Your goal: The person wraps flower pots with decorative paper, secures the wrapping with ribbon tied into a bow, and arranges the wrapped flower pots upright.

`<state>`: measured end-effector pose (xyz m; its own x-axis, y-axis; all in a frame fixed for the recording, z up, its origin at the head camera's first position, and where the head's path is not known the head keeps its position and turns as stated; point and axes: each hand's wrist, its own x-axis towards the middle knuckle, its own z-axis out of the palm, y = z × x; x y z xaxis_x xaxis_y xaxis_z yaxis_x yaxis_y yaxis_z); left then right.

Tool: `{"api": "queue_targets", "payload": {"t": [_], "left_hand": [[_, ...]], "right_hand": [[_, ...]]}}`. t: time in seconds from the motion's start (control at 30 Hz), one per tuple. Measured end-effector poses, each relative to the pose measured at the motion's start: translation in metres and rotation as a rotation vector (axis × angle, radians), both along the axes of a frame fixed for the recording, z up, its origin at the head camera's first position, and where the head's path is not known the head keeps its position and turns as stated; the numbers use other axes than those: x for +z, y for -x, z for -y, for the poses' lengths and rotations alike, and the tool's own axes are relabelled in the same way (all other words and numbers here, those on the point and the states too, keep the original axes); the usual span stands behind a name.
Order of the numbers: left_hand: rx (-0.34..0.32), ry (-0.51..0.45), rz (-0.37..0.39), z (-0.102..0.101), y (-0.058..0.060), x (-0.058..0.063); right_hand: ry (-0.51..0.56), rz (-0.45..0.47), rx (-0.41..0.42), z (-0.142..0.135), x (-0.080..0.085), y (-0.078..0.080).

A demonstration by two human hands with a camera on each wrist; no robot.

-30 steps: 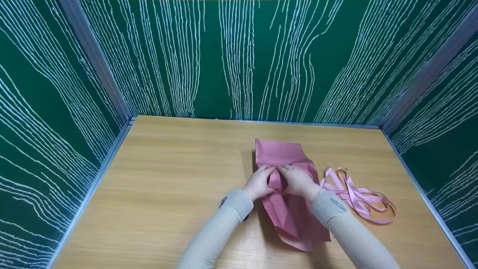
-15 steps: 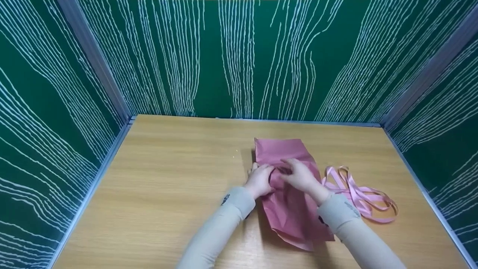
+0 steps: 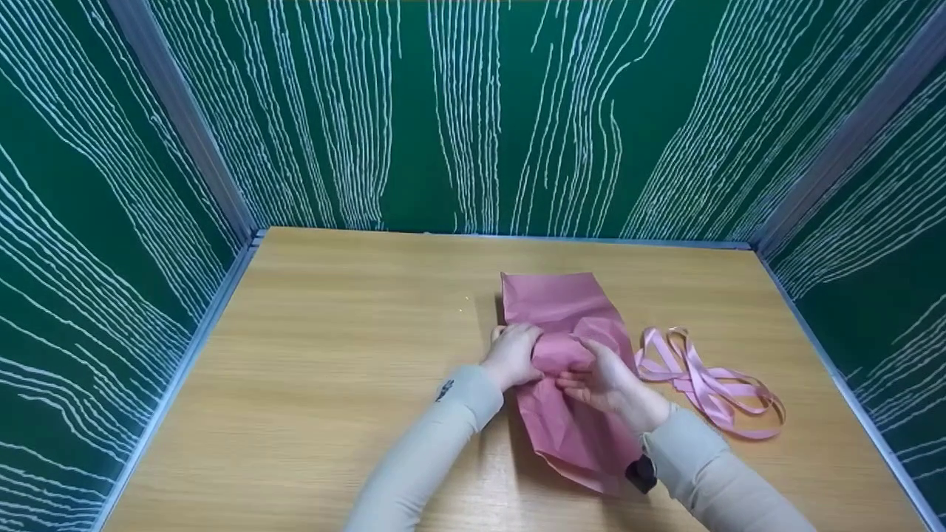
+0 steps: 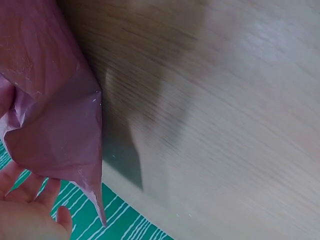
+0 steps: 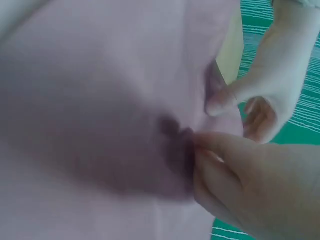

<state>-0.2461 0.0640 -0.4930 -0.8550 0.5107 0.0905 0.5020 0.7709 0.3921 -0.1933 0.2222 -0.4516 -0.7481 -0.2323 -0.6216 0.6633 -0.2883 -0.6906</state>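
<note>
A sheet of pink paper lies creased and partly folded on the wooden table, bunched up in its middle. My left hand grips the bunched part from the left, thumb on the near side. The left wrist view has fingers at the paper's edge. From the right, my right hand pinches a raised fold, palm turned toward the left and thumb uppermost. Up close in the right wrist view, its fingertips meet at a dark, blurred crease in the paper. Whatever may lie inside the folds is hidden.
Loose loops of pink satin ribbon lie just right of the paper. Green walls with white streaks enclose the table at the back and both sides. A dark device sits under the right wrist.
My right hand lifted off the middle, turned palm-inward and came back to a fold slightly nearer me. The left hand stays on the paper's left side; the middle flap now stands rounder.
</note>
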Motion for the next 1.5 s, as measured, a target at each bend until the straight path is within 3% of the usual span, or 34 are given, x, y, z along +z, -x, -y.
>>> {"api": "queue_targets", "payload": {"t": [0.4, 0.57, 0.73, 1.0, 1.17, 1.5], "left_hand": [[-0.035, 0.035, 0.032, 0.001, 0.004, 0.001], [-0.057, 0.048, 0.035, 0.0, 0.006, 0.002], [-0.065, 0.032, 0.092, 0.0, 0.008, 0.004], [-0.077, -0.008, 0.084, -0.001, 0.012, 0.002], [-0.091, -0.027, 0.052, -0.003, 0.014, -0.001], [-0.095, -0.063, 0.105, -0.005, 0.016, -0.002]], "right_hand": [[0.271, 0.071, -0.13, 0.013, -0.011, -0.005], [0.399, 0.106, -0.228, 0.013, -0.027, 0.005], [0.533, 0.134, -0.289, 0.011, -0.043, 0.015], [0.506, 0.143, -0.404, 0.019, -0.059, 0.027], [0.501, 0.097, -0.403, 0.026, -0.06, 0.028], [0.519, 0.081, -0.443, 0.029, -0.058, 0.02]]}}
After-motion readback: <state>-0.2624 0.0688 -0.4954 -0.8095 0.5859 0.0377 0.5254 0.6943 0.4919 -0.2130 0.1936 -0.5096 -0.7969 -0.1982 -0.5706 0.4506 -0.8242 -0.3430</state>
